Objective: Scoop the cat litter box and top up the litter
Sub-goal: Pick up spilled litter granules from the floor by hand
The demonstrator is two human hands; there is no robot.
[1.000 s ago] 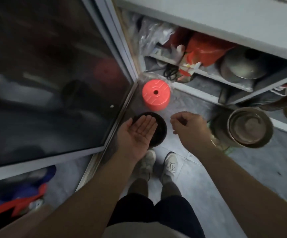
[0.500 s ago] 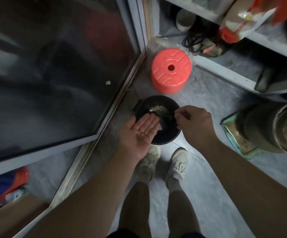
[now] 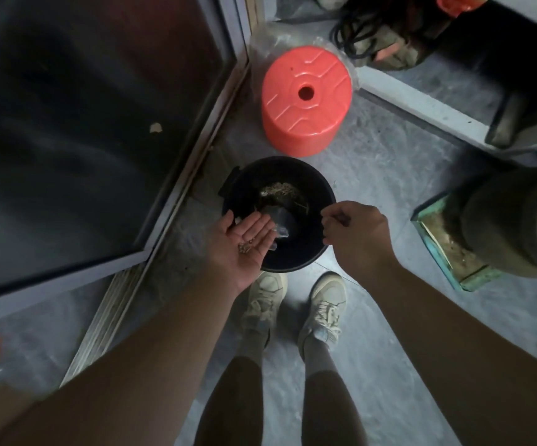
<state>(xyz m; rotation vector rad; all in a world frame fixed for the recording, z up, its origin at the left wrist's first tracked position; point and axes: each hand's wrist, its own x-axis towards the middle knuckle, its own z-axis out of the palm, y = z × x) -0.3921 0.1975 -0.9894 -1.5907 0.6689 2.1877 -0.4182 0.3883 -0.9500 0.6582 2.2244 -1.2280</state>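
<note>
Fingers of the left hand [image 3: 244, 243] are lying straight and close together, palm turned up, with a small cluster of brown litter grains [image 3: 245, 247] sitting on the palm. That hand is hovering over the near left edge of a black bin [image 3: 320, 201] standing on the grey floor [image 3: 389, 175]. Fingers of the right hand [image 3: 354, 233] are curling inward with the tips bunched near the thumb, over the bin's right rim; whether they are pinching anything is too small to tell. Inside the bin a pale heap of litter [image 3: 278, 189] is lying toward the far side, with a crumpled clear wrapper [image 3: 280, 225] nearer the left hand. An orange stool [image 3: 305, 101] is standing just beyond the bin, beside a dark glass door [image 3: 83, 123]. Two pale shoes [image 3: 325, 304] are showing just below the bin, toes pointing toward it.
</note>
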